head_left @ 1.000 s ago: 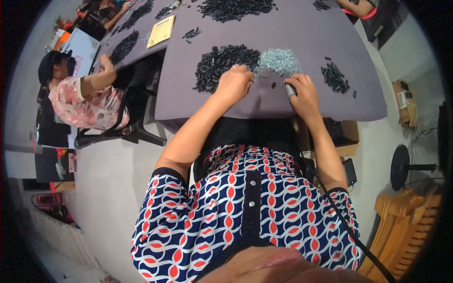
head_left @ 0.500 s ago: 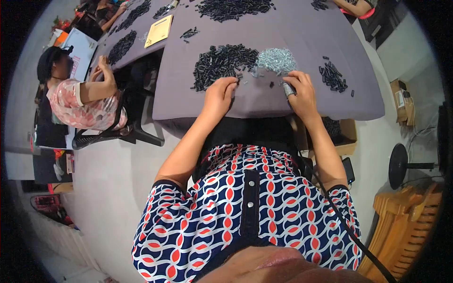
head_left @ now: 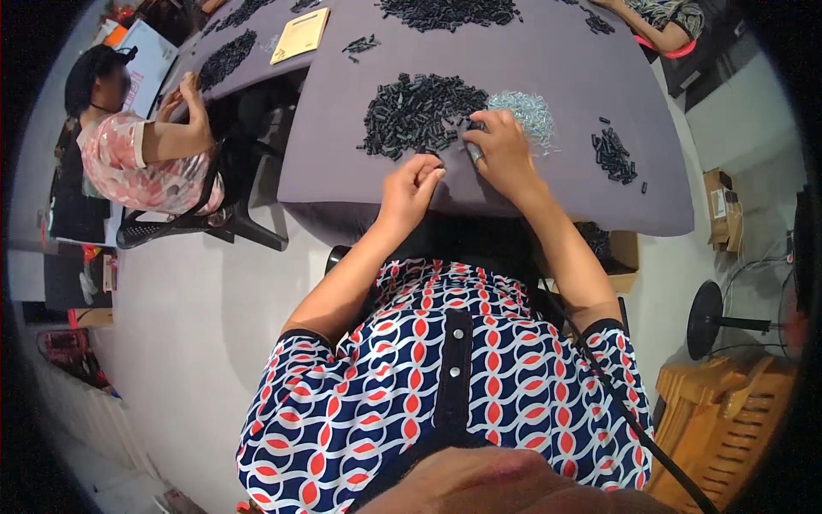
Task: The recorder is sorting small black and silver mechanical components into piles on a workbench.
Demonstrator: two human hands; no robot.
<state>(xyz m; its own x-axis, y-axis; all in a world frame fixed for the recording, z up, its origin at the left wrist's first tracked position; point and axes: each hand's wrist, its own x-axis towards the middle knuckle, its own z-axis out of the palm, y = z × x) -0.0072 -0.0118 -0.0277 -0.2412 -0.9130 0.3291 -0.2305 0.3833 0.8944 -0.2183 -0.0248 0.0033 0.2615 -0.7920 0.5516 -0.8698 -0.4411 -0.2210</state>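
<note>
While your left grip [head_left: 406, 192] pinches nearly closed at the near side of the black pieces [head_left: 415, 111] heaped on the bench [head_left: 330, 158], your right grip [head_left: 507, 152] curls half-closed by their right edge; you cannot tell what either holds. Pale pieces [head_left: 534, 116] lie just right, a smaller dark pile [head_left: 613, 157] farther right.

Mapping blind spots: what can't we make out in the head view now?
All in head view:
Left hand: anything pinched there, too small and finger-covered.
Silvery pile: near-left part, behind the right hand.
Box: left part, behind the right arm.
Far black pile: far side, cut off by the top edge.
</note>
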